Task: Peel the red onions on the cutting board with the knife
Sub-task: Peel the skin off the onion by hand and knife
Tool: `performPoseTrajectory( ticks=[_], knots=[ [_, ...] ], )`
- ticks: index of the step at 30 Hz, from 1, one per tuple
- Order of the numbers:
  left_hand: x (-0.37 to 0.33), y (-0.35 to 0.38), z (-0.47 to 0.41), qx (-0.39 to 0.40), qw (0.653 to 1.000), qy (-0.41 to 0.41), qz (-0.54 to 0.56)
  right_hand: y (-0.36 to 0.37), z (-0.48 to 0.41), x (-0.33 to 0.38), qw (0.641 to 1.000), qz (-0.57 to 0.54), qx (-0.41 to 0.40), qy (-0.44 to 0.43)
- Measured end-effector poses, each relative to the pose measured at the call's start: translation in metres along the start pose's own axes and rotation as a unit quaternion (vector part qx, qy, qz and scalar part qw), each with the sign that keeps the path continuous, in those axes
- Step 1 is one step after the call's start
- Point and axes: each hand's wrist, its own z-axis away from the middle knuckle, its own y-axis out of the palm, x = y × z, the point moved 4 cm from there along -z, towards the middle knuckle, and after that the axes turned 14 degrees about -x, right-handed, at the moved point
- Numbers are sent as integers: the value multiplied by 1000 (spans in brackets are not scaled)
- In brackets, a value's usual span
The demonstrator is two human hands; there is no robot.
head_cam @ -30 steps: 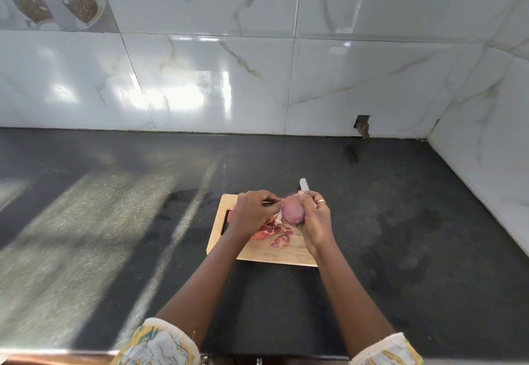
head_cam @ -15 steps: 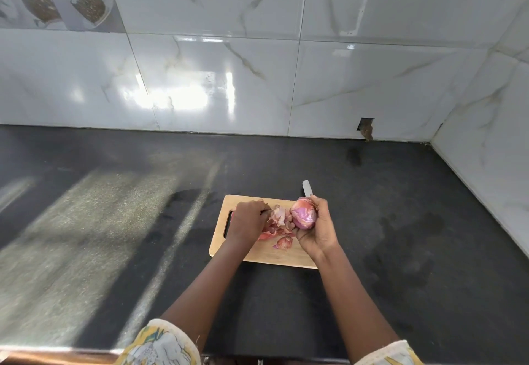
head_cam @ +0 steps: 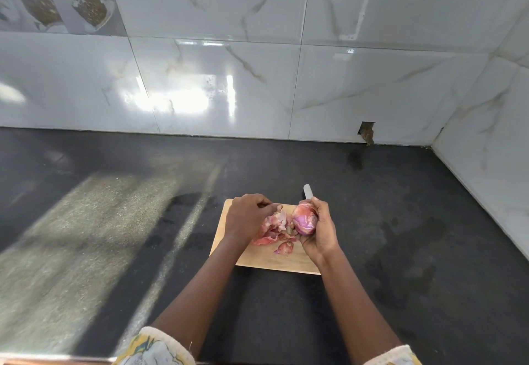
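Cupping the red onion, the right hand wraps it w/ curled fingers just above the cutting board. The knife pokes up behind the same fingers, prob. held too. Left hand is curled over loose skins on the board; whether it pinches a strip, can't tell. Step: mid-peel, onion looks mostly bare & glossy. Next: bring left hand back to the onion, check for leftover skin.

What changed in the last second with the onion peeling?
The left hand came off the onion and moved left, down over the peel pile on the cutting board. The right hand still grips the onion and the knife; the board stayed put.
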Motion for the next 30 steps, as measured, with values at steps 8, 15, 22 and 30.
performPoseTrajectory(
  ticks=[8,15,22,30],
  knots=[
    [-26,11,12,151,985,48,73,12,4,6,999,16,27,-34],
    [-25,13,11,132,986,44,94,11,-3,9,982,115,14,-151],
    [-26,15,8,125,987,57,78,11,-11,9,969,169,6,-182],
    [-33,18,15,110,984,136,22,11,-14,9,958,207,-20,-195]
  ],
)
